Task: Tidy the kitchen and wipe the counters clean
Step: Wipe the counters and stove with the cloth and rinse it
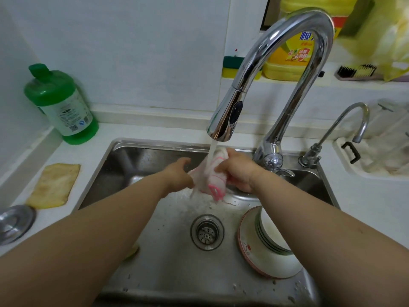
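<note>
A white cloth with pink stripes (213,176) hangs bunched under the running water of the tall chrome faucet (228,116), above the steel sink (141,156). My right hand (238,171) grips the cloth's upper part from the right. My left hand (180,173) holds its lower left side, fingers curled against it. Water streams over the cloth and splashes onto the sink floor around the drain (207,232).
Stacked plates and bowls (265,247) sit in the sink's right front. A green bottle (62,105) stands at the back left of the counter, a yellowish rag (54,185) lies left of the sink. A small tap (332,134), dish rack (376,151) and yellow detergent jug (290,52) are at right.
</note>
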Action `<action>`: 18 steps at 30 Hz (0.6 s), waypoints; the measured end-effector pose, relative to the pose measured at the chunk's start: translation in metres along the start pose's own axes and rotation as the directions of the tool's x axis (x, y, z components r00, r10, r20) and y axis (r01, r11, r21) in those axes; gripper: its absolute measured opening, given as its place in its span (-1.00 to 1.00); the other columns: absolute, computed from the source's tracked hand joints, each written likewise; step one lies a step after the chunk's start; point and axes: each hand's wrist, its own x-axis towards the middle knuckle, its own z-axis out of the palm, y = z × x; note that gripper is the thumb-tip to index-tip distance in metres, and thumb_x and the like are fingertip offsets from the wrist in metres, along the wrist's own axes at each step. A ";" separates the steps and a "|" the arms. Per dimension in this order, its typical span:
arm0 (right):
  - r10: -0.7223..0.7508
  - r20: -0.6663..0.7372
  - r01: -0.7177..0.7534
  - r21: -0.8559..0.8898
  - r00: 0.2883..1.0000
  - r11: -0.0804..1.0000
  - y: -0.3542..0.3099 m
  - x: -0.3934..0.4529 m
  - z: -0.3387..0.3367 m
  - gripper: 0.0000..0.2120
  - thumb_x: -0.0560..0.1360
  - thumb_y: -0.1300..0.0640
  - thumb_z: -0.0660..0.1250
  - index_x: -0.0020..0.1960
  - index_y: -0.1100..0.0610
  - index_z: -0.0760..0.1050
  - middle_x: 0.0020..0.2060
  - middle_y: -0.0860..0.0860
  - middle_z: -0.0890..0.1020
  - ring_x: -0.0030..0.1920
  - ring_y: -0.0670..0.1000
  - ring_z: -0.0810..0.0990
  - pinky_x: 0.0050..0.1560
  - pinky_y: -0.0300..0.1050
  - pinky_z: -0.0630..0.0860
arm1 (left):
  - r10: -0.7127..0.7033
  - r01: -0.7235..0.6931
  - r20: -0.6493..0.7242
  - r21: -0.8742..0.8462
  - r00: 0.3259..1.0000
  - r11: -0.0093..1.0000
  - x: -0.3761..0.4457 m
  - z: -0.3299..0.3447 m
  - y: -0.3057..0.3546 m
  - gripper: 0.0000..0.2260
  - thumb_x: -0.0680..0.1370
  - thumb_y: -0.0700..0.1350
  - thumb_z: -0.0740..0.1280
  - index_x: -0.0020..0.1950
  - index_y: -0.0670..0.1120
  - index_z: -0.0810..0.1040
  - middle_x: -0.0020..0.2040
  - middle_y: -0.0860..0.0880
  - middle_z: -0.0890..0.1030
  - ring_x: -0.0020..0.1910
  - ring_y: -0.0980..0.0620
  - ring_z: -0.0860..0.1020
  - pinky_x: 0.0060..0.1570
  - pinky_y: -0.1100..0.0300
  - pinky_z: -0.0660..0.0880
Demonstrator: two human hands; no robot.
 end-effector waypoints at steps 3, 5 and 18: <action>-0.037 0.015 0.036 0.092 0.999 0.995 -0.008 -0.001 0.009 -0.62 0.42 0.52 0.15 0.13 0.17 0.41 0.07 0.22 0.51 0.16 0.25 0.50 0.25 0.25 0.44 | 0.217 -0.179 0.123 -0.263 0.969 0.948 -0.002 0.015 0.013 -0.20 0.34 -0.35 0.49 0.47 -0.02 0.19 0.25 -0.07 0.50 0.20 -0.04 0.51 0.05 0.13 0.55; -0.048 0.031 0.041 0.212 0.998 0.976 -0.012 -0.004 0.005 -0.65 0.44 0.53 0.12 0.12 0.23 0.41 0.09 0.25 0.50 0.13 0.23 0.51 0.25 0.23 0.45 | 0.206 -0.166 0.061 -0.394 0.977 0.904 -0.002 0.018 0.019 -0.24 0.30 -0.24 0.54 0.41 -0.08 0.26 0.15 -0.04 0.53 0.12 0.02 0.53 0.02 0.14 0.54; 0.412 0.040 -0.401 0.338 0.910 0.851 0.028 -0.005 -0.002 -0.38 0.47 -0.38 0.13 0.27 0.08 0.35 0.22 0.15 0.41 0.22 0.27 0.41 -0.01 0.23 0.46 | -0.027 -0.070 -0.139 -0.649 0.990 0.757 -0.011 0.013 0.044 -0.64 0.49 -0.45 0.13 0.11 -0.08 0.51 0.07 -0.20 0.57 0.00 -0.23 0.58 0.06 -0.16 0.56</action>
